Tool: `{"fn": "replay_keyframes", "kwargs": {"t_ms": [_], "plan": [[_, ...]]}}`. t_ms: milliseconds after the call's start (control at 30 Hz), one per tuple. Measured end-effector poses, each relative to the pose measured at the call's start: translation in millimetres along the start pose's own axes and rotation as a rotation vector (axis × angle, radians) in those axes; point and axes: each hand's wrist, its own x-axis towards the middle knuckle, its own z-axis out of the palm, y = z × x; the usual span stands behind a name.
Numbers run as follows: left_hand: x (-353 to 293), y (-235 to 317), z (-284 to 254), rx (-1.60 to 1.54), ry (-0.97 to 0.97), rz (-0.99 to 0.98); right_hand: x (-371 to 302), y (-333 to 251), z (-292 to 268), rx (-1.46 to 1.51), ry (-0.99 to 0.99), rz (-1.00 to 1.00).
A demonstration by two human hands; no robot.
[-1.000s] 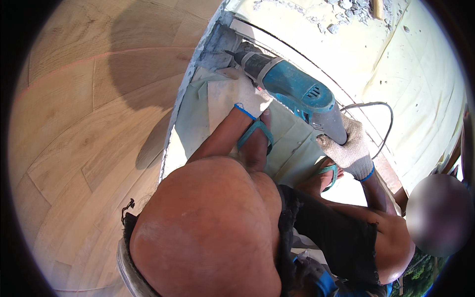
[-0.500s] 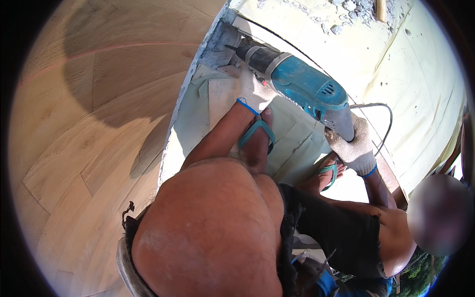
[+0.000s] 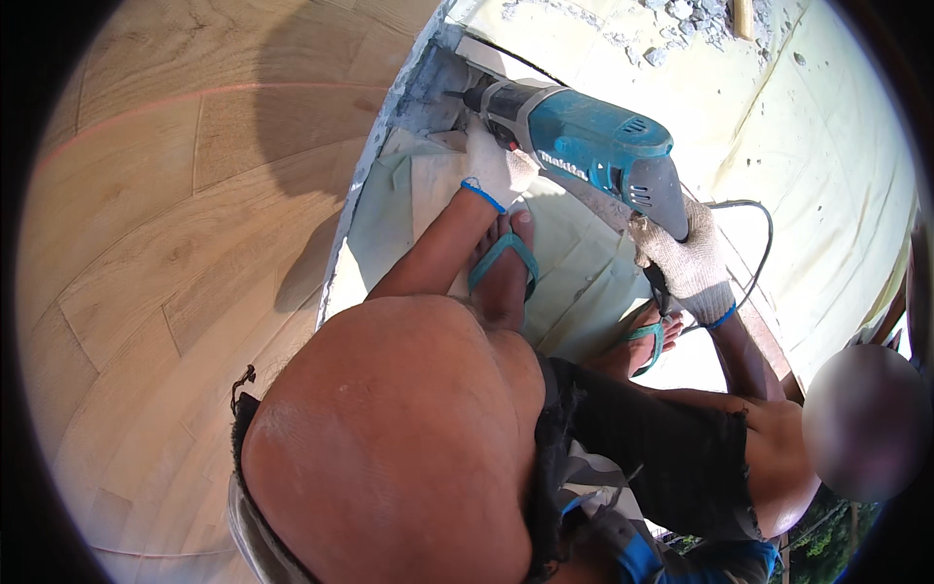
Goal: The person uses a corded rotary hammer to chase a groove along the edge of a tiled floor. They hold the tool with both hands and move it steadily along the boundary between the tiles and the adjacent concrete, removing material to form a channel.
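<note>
A teal and grey rotary hammer drill (image 3: 598, 127) lies slantwise across the upper middle, its dark bit (image 3: 454, 94) pointing left into a rough, chipped grey recess (image 3: 423, 97). My left hand (image 3: 496, 173), in a whitish knit glove with a blue cuff, is closed around the grip just below the drill's front end. At the back, my right hand (image 3: 693, 258), gloved the same way, wraps the rear handle. Its fingers are partly hidden behind the handle. The bit's tip touches or nearly touches the concrete; I cannot tell which.
A black power cord (image 3: 769, 234) loops beside my right hand. Pale sheeting (image 3: 827, 195) covers the surface at right, with grey rubble (image 3: 686, 19) and a wooden handle (image 3: 743, 19) on it. Wood-look planks (image 3: 146, 243) stretch along the left. My feet wear green flip-flops (image 3: 506, 255).
The drill has rolled a little, showing more of its side, and its rear has dropped slightly. Both hands keep their hold. The shadow on the planks has shifted right.
</note>
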Motion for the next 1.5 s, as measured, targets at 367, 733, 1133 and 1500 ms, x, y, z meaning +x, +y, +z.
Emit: {"fn": "replay_keyframes", "kwargs": {"t_ms": [367,733,1133,1500], "plan": [[11,4,12,0.007,0.129,-0.026,12,-9,0,0.13,0.047,0.017],[-20,-6,12,0.136,0.088,-0.055,-34,-3,9,0.049,0.009,0.08],[-8,-9,32,0.144,0.103,-0.039,-42,-7,10,-0.033,0.053,0.062],[17,18,3,0.348,0.126,0.117,-5,-8,23,-0.233,0.05,-0.083]]}}
